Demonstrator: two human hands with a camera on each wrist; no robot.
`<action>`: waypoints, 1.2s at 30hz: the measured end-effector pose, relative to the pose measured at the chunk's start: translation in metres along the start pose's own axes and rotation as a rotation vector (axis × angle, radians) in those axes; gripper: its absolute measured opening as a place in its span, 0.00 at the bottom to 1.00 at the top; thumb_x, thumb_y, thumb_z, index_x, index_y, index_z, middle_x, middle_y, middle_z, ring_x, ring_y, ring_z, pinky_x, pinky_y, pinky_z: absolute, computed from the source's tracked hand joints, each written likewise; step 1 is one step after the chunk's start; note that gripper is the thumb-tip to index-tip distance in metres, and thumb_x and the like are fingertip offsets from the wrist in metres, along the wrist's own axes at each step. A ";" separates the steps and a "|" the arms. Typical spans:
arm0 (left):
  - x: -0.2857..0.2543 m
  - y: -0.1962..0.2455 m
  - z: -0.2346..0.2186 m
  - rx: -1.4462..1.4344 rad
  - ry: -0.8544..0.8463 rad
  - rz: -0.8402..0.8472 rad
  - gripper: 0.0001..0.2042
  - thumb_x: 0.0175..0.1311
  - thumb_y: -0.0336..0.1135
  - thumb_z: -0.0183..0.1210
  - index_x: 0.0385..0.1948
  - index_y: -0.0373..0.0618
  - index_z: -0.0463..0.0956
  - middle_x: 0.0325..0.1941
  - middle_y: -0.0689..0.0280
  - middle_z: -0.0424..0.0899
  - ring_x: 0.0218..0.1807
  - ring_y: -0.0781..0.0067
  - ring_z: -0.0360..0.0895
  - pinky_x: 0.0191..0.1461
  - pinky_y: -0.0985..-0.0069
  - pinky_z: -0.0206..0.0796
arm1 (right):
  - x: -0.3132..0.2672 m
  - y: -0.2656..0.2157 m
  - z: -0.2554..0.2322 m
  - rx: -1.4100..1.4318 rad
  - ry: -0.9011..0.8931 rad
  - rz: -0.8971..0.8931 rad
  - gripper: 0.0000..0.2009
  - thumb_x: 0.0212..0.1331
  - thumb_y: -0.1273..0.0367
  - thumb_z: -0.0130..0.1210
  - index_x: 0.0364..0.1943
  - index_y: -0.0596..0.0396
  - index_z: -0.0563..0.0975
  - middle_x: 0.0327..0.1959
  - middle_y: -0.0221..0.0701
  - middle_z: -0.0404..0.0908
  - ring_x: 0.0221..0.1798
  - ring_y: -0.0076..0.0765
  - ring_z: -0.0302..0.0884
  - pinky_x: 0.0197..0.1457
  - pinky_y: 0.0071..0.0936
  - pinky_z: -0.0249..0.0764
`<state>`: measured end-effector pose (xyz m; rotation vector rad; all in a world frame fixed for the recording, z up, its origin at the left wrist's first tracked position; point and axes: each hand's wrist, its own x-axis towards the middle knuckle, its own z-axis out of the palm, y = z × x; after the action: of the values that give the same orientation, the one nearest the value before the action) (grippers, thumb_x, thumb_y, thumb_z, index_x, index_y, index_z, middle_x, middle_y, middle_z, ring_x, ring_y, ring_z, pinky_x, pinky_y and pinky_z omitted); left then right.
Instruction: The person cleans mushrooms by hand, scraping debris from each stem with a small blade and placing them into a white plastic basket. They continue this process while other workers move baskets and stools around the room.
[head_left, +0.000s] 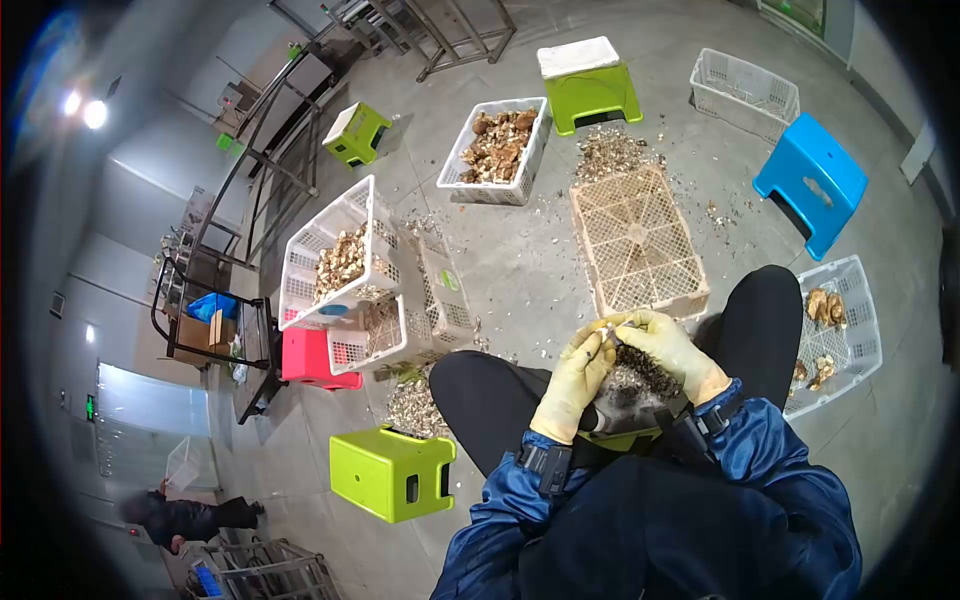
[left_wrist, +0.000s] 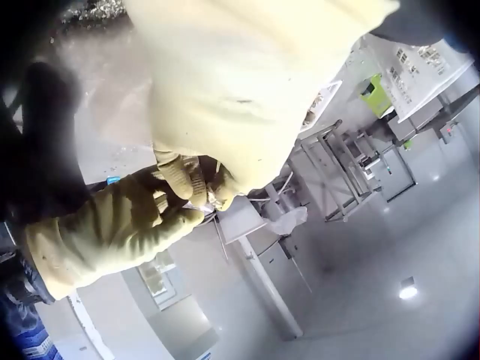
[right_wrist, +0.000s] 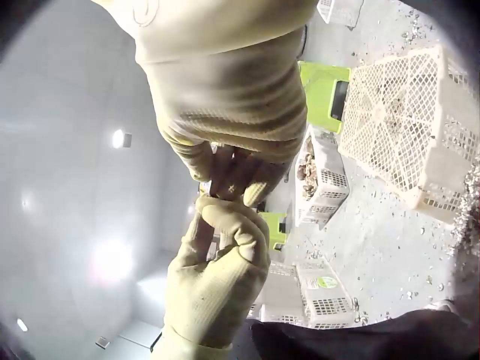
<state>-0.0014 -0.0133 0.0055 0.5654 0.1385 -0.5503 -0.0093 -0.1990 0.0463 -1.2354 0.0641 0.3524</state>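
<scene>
Both hands wear pale yellow gloves and meet over the lap, fingertips together. My left hand (head_left: 578, 378) pinches a small pale-and-dark piece (head_left: 609, 333), which looks like a bit of mushroom. The curled fingers of my right hand (head_left: 668, 350) close on the same spot from the other side. Most of the piece is hidden by gloves in both wrist views, and I cannot tell whether the right fingers also hold a small tool. Below the hands, between the knees, lies a heap of dark crumbly trimmings (head_left: 645, 374).
An upturned crate (head_left: 640, 240) stands ahead. A crate of brown mushrooms (head_left: 463, 183) lies beyond; stacked crates (head_left: 375, 250) with pale pieces stand left. Another crate (head_left: 850, 345) is at right. Green stool (head_left: 385, 470), blue stool (head_left: 820, 180); scraps (head_left: 415, 408) litter the floor. A person (head_left: 190, 515) is far left.
</scene>
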 end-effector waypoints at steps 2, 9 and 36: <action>0.001 -0.002 -0.007 0.073 0.018 0.032 0.13 0.71 0.27 0.53 0.54 0.38 0.74 0.50 0.61 0.80 0.48 0.75 0.78 0.51 0.78 0.74 | -0.003 -0.006 0.003 -0.003 -0.040 -0.011 0.14 0.66 0.69 0.57 0.51 0.63 0.79 0.45 0.29 0.83 0.45 0.20 0.78 0.52 0.19 0.73; -0.001 -0.006 0.002 0.038 0.032 0.004 0.14 0.72 0.26 0.51 0.57 0.41 0.73 0.51 0.62 0.79 0.47 0.77 0.76 0.49 0.82 0.70 | -0.001 -0.004 -0.002 0.070 0.017 0.098 0.14 0.66 0.69 0.57 0.50 0.65 0.79 0.45 0.30 0.83 0.47 0.21 0.78 0.53 0.19 0.73; -0.006 -0.005 0.012 0.173 0.020 0.058 0.09 0.71 0.27 0.54 0.49 0.43 0.78 0.44 0.67 0.82 0.41 0.80 0.76 0.48 0.81 0.72 | -0.006 -0.014 0.000 0.002 -0.044 0.033 0.12 0.65 0.70 0.55 0.48 0.64 0.81 0.40 0.28 0.84 0.42 0.20 0.79 0.50 0.19 0.73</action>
<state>-0.0099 -0.0203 0.0147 0.7409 0.0935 -0.5027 -0.0101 -0.2047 0.0607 -1.2251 0.0470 0.4079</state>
